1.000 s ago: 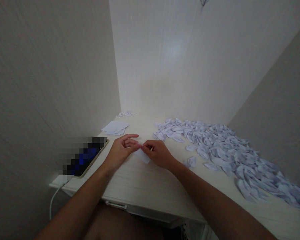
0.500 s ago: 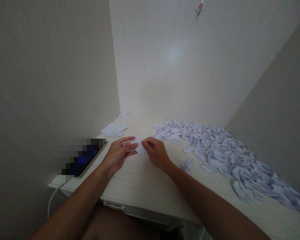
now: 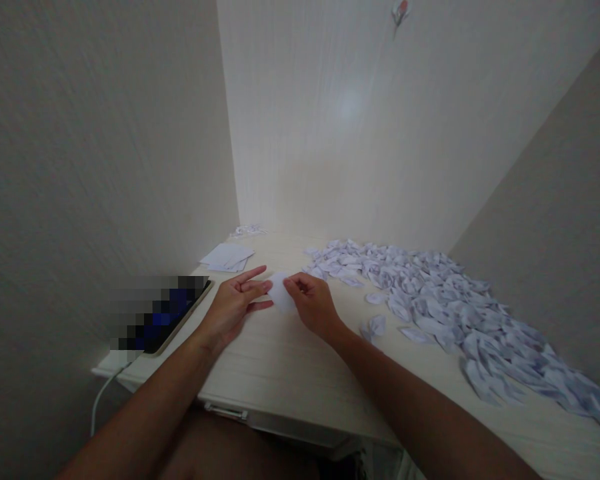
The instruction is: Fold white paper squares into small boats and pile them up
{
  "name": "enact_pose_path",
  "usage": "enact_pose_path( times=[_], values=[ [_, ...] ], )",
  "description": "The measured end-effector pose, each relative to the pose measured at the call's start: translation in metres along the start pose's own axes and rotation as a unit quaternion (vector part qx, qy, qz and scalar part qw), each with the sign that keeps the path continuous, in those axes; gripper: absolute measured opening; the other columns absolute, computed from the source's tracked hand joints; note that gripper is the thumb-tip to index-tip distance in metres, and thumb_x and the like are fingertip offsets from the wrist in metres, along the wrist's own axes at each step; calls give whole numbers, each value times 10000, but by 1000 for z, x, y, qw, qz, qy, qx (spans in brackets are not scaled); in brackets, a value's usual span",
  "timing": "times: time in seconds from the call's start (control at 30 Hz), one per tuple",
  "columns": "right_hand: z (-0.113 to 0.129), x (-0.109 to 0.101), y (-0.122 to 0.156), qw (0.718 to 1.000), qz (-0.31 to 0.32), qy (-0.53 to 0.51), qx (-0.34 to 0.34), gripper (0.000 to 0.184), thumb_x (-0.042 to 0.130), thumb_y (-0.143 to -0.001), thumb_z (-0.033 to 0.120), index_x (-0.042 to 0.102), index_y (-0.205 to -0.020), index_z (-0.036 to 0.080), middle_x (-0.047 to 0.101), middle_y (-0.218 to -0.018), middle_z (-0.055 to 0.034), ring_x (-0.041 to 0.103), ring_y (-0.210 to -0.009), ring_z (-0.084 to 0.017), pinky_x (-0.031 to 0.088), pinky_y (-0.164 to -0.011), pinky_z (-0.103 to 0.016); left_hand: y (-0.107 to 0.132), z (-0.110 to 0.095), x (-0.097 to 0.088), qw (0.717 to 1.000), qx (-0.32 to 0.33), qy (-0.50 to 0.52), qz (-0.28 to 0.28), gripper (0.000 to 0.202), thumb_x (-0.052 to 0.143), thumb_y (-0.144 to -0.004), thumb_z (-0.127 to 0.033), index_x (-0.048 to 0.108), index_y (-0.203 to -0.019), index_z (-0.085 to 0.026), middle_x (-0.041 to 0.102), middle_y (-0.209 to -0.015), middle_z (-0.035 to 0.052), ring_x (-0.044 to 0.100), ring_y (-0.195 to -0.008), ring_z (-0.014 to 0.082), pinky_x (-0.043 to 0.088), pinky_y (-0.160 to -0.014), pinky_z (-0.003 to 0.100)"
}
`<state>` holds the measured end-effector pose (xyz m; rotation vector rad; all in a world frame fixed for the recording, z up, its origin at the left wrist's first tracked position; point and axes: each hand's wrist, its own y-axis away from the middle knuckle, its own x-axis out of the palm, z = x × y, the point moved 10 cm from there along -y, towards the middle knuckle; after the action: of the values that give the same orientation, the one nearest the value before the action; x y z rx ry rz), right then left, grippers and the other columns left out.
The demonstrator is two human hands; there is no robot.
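Observation:
A small white paper slip (image 3: 280,293) is held between both hands just above the pale wooden table (image 3: 290,373). My left hand (image 3: 235,303) pinches its left edge with thumb and middle fingers, the index finger stretched out. My right hand (image 3: 313,303) is curled, pinching the slip's right edge. A large heap of folded white paper pieces (image 3: 445,300) spreads across the table to the right of my hands. One folded piece (image 3: 375,327) lies apart, close to my right wrist.
A tablet (image 3: 165,313) with a blurred screen lies at the table's left edge, a white cable (image 3: 103,393) hanging below it. A stack of flat white sheets (image 3: 227,257) sits at the back left, paper scraps (image 3: 247,231) behind it. Walls close in all around.
The slip has been lifted and turned from lying low under my fingers to standing between both hands. My left index finger has stretched out. The view shifted slightly.

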<state>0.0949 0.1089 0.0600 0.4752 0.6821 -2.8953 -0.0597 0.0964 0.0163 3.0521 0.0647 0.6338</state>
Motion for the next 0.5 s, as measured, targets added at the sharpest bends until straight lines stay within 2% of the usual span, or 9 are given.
enact_pose_path(
  times=[0.1, 0.2, 0.3, 0.37, 0.5],
  values=[
    [1, -3, 0, 1000, -16, -5, 1, 256, 558, -881, 338, 656, -704, 181, 639, -678, -10, 550, -634, -135, 423, -591, -238, 1, 4, 6, 999, -8, -18, 28, 635, 872, -623, -140, 652, -1218, -102, 677, -660, -16, 676, -662, 134, 632, -700, 315],
    [3, -3, 1, 1000, -20, -3, 1, 265, 550, -885, 334, 655, -693, 183, 639, -671, -8, 553, -631, -134, 426, -604, -242, 0, 4, 5, 999, 3, -30, 24, 656, 873, -621, -140, 635, -1231, -101, 622, -601, -60, 642, -601, 107, 628, -696, 306],
    [2, -3, 1, 1000, -27, -7, 1, 266, 548, -887, 333, 660, -697, 184, 661, -694, -14, 570, -652, -139, 440, -627, -247, -1, 8, 8, 998, -1, -33, 44, 750, 883, -616, -167, 584, -1304, -134, 638, -646, -56, 658, -630, 123, 625, -682, 319],
    [1, -3, 1, 999, -29, -14, 3, 257, 548, -885, 335, 671, -716, 185, 677, -719, -19, 583, -668, -145, 450, -638, -251, -1, 11, 12, 997, -8, -44, 63, 747, 895, -596, -180, 599, -1279, -121, 642, -645, -46, 660, -626, 131, 618, -663, 314],
    [-1, -4, 0, 999, -35, -18, 9, 262, 545, -881, 346, 683, -727, 185, 687, -728, -26, 594, -677, -154, 454, -653, -261, 0, 10, 13, 996, -1, -63, 60, 739, 912, -563, -223, 610, -1229, -113, 667, -674, -25, 663, -625, 141, 609, -641, 312]
  ],
)
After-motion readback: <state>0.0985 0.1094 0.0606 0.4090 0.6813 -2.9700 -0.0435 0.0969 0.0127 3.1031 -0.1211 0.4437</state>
